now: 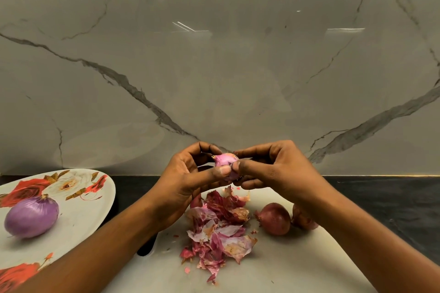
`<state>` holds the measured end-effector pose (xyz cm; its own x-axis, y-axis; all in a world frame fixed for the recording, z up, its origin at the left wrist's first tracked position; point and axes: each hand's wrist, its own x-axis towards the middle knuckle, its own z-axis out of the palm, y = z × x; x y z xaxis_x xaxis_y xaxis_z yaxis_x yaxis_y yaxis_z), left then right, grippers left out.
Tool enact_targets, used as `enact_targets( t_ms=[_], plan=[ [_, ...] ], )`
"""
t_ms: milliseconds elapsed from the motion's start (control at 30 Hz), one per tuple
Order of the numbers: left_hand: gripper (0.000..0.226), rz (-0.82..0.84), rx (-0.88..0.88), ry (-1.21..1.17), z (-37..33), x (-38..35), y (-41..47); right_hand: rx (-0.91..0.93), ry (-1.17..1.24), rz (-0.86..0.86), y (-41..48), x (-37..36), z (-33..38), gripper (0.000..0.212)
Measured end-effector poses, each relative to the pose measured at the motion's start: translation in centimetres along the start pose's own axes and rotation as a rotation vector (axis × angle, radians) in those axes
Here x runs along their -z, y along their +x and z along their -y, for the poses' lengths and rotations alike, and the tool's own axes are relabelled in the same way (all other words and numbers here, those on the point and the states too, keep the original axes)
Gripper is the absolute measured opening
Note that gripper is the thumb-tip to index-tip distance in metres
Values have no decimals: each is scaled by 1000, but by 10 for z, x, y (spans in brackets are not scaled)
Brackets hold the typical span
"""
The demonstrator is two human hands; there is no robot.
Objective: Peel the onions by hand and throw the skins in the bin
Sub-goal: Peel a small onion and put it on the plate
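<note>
A small pink onion (225, 162) is held in the air above the white cutting board (281, 266). My left hand (190, 178) grips it from the left, thumb across its front. My right hand (273, 169) pinches its right side with thumb and fingertips. Below the hands lies a heap of red and pink onion skins (220, 228) on the board. Two unpeeled red onions rest to the right of the heap, one in full view (273, 219) and one (302, 220) partly hidden behind my right forearm. A peeled purple onion (31, 217) lies on a flowered plate (78, 197) at the left.
The board and plate sit on a dark counter (381, 197) against a grey marble wall (214, 66). A dark object (146, 248) pokes out under my left forearm at the board's left edge. No bin is in view.
</note>
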<state>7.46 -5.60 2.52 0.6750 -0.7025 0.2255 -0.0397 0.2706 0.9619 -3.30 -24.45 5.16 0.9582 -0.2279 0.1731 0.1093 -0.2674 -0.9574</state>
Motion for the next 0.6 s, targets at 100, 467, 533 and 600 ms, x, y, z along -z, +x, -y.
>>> enact_targets(
  t_ms=[100, 467, 533, 600],
  plan=[
    [49, -5, -8, -14, -1, -1, -1, 18, 17, -1, 1, 2, -1, 36],
    [46, -33, -7, -22, -5, -1, -1, 62, 1, -35, 3, 0, -5, 31],
    [44, -26, -4, -35, -5, -2, -2, 66, -24, -58, 3, 1, -5, 26],
    [44, -31, -10, -45, -5, -1, -2, 66, -18, -65, 3, 1, -5, 24]
  ],
)
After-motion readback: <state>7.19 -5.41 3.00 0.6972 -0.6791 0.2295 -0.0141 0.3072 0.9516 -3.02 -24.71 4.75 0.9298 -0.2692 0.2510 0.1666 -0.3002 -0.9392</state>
